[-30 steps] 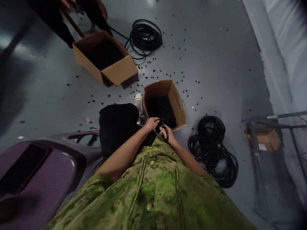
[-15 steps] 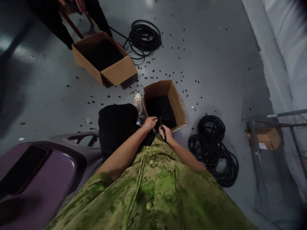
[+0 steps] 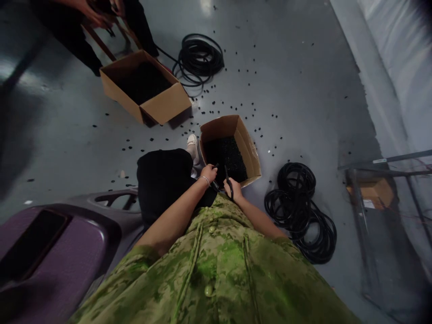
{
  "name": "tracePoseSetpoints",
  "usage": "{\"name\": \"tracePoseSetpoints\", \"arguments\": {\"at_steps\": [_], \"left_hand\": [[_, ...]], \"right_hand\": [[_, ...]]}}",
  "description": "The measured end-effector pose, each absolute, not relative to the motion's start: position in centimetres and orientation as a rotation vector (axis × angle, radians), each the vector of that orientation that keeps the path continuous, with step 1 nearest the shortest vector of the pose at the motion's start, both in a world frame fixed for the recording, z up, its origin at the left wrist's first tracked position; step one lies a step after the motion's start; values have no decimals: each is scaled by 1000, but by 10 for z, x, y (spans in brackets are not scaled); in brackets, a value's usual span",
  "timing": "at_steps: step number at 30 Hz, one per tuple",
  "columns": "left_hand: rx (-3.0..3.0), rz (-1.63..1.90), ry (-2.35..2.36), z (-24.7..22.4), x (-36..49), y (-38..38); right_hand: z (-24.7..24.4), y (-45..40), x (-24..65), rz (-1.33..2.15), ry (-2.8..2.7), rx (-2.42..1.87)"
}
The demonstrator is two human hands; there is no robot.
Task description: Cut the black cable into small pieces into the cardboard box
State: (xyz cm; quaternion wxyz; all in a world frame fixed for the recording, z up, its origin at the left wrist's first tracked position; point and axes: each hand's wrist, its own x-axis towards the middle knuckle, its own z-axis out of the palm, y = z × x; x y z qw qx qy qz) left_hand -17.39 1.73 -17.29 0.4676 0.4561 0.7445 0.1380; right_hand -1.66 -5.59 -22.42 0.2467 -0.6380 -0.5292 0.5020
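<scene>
My left hand [image 3: 208, 173] is closed in a pinch on a thin black hose [image 3: 216, 166], whose short end sticks out past the fingertips. My right hand [image 3: 235, 190] is wrapped around the black handles of a pair of scissors [image 3: 230, 183], blades pointing away from me. A small gap separates the blades from the hose end. Both hands are over the near edge of an open cardboard box [image 3: 249, 146], which holds a heap of small black cut pieces [image 3: 232, 155].
A larger cardboard box [image 3: 165, 105] of black pieces stands before a seated person [image 3: 91, 15]. Coils of black hose lie far off [image 3: 202, 58] and at right [image 3: 297, 202]. Small black pieces litter the floor. A purple stool [image 3: 77, 252] bearing a phone [image 3: 33, 243] is at left.
My left hand has drawn slightly left, away from the scissors, opening a gap between hose end and blades. My right hand stays nearly in place. The seated person's hands have shifted.
</scene>
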Motion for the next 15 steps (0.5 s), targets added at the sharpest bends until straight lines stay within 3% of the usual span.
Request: {"name": "tracePoseSetpoints", "arguments": {"at_steps": [4, 15], "left_hand": [[991, 439, 1788, -175, -173, 15], [1005, 554, 1697, -170, -169, 13]], "right_hand": [[-223, -59, -15, 1325, -1432, -1708], [-183, -57, -15, 1649, -1250, -1508]]}}
